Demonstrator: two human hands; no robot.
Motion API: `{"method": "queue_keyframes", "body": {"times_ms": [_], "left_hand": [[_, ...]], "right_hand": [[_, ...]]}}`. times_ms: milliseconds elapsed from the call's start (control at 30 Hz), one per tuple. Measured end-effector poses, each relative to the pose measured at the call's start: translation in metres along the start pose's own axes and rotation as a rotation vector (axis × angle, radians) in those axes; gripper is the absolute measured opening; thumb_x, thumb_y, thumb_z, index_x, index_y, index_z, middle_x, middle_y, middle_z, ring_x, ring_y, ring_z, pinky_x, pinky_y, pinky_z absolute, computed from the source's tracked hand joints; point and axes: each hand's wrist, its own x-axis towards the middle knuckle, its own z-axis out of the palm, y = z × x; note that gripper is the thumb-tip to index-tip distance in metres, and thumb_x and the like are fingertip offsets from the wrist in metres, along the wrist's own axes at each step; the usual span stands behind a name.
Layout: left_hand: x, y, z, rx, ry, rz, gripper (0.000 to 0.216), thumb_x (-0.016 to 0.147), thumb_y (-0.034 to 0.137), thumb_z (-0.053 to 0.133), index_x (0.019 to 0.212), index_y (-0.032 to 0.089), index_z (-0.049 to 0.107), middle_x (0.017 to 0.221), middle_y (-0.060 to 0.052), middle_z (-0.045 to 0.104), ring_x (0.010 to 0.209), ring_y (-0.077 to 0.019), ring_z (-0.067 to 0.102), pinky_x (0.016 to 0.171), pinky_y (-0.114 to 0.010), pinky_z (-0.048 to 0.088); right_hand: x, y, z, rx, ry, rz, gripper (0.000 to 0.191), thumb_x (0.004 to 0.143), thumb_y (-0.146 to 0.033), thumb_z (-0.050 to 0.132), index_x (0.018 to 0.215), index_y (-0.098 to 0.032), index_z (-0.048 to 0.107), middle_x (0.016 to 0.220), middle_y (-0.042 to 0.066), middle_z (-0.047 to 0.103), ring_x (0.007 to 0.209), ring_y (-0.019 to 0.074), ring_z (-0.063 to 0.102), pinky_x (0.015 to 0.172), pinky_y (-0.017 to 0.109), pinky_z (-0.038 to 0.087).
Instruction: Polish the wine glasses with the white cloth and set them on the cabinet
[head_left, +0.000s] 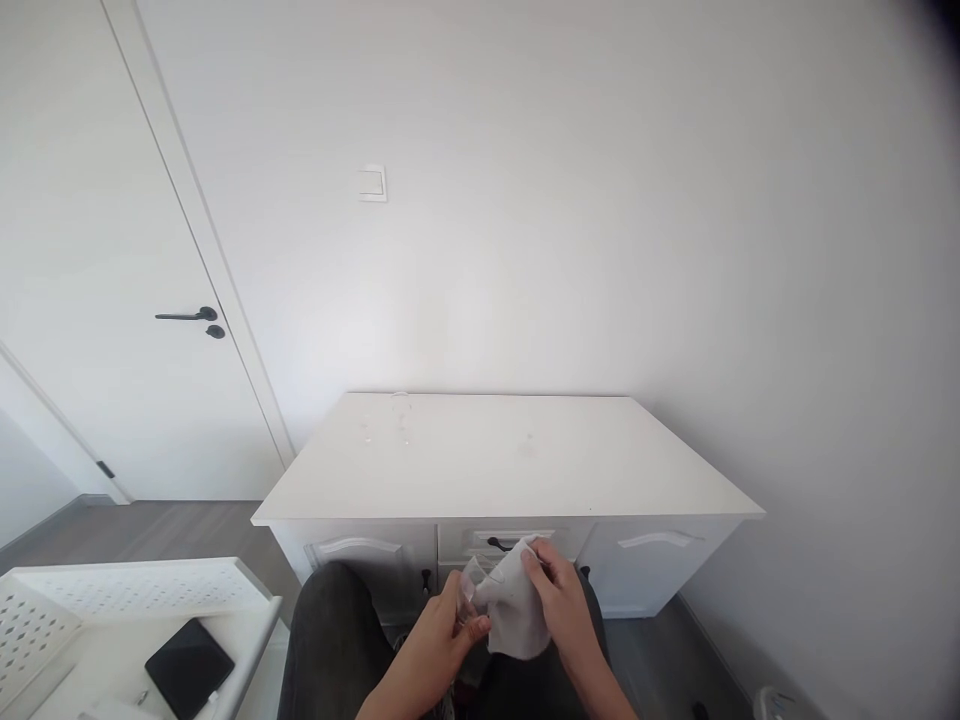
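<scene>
My left hand (441,630) is wrapped round a clear drinking glass (471,580), low in front of the cabinet and above my lap. A white cloth (517,610) hangs from my right hand (555,590), pinched between thumb and fingers. The cloth's left edge touches the glass and partly covers it. Whether any of the cloth is inside the glass, I cannot tell.
Ahead stands a white cabinet (465,470) against the wall, with a faint transparent object (401,415) and small wet-looking marks on top. At lower left, a white perforated tray (247,600) holds a black flat object (190,667). A door (150,230) is at left.
</scene>
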Motion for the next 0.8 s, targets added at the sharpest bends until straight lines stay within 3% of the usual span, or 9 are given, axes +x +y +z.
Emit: {"method": "queue_keyframes", "body": {"times_ms": [133,233,300,400,533,600,700,800], "left_hand": [[-0.005,0.005,0.0,0.126,-0.003,-0.04,0.023,0.09,0.034,0.066,0.111,0.025,0.066,0.093,-0.005,0.075,0.089,-0.0281,0.068,0.078,-0.033,0.048],[-0.007,0.004,0.0,0.136,0.012,-0.066,0.027,0.089,0.031,0.065,0.115,0.024,0.065,0.094,-0.005,0.076,0.088,-0.0284,0.069,0.077,-0.032,0.047],[-0.008,0.002,0.0,0.109,0.022,-0.077,0.033,0.091,0.031,0.063,0.123,0.024,0.063,0.095,-0.005,0.077,0.086,-0.0278,0.07,0.075,-0.032,0.047],[-0.008,-0.002,0.0,0.11,-0.001,-0.06,0.035,0.089,0.03,0.066,0.124,0.025,0.063,0.095,-0.004,0.077,0.084,-0.0268,0.07,0.073,-0.03,0.045],[-0.01,0.0,-0.006,0.209,-0.014,-0.095,0.015,0.084,0.027,0.071,0.098,0.024,0.067,0.074,0.001,0.071,0.071,-0.0241,0.065,0.065,-0.029,0.037],[-0.012,0.005,-0.014,0.214,-0.057,-0.086,0.01,0.081,0.025,0.074,0.088,0.024,0.066,0.068,0.004,0.066,0.066,-0.0218,0.061,0.061,-0.028,0.033],[-0.017,0.015,-0.028,0.235,-0.154,-0.029,0.016,0.077,0.027,0.082,0.083,0.025,0.067,0.069,0.005,0.066,0.067,-0.0207,0.061,0.059,-0.027,0.031],[-0.016,0.021,-0.033,0.367,-0.207,0.013,0.023,0.073,0.034,0.088,0.087,0.027,0.072,0.078,0.002,0.073,0.075,-0.0252,0.068,0.058,-0.028,0.033]], "right_hand": [[-0.016,-0.029,0.008,0.081,-0.062,-0.067,0.043,0.102,-0.059,0.051,0.08,-0.024,0.063,0.073,0.001,0.059,0.067,0.0208,0.052,0.063,0.029,0.042],[-0.025,-0.037,0.007,0.052,-0.181,-0.128,0.037,0.101,-0.054,0.057,0.088,-0.023,0.072,0.072,0.002,0.062,0.067,0.0215,0.053,0.066,0.03,0.042],[-0.027,-0.032,0.004,0.047,-0.118,-0.092,0.04,0.102,-0.057,0.054,0.097,-0.024,0.076,0.078,0.004,0.066,0.073,0.0253,0.058,0.07,0.033,0.045],[-0.027,-0.022,0.0,0.071,0.042,0.027,0.051,0.1,-0.066,0.05,0.096,-0.024,0.078,0.079,0.007,0.068,0.076,0.0295,0.061,0.07,0.036,0.049],[-0.033,-0.03,-0.014,0.036,-0.296,-0.012,0.045,0.102,-0.058,0.052,0.123,-0.028,0.079,0.12,0.011,0.075,0.114,0.0363,0.065,0.102,0.046,0.049],[-0.035,-0.043,-0.026,0.055,-0.511,-0.032,0.046,0.105,-0.045,0.05,0.149,-0.033,0.061,0.133,0.008,0.073,0.124,0.0331,0.063,0.113,0.048,0.043],[-0.034,-0.055,-0.038,0.001,-0.738,-0.134,0.07,0.101,-0.024,0.055,0.166,-0.034,0.031,0.128,0.008,0.076,0.113,0.029,0.07,0.111,0.047,0.046],[-0.034,-0.043,-0.034,-0.179,-0.778,-0.228,0.087,0.088,-0.017,0.065,0.166,-0.035,0.031,0.154,0.012,0.059,0.134,0.0373,0.059,0.113,0.048,0.044]]}}
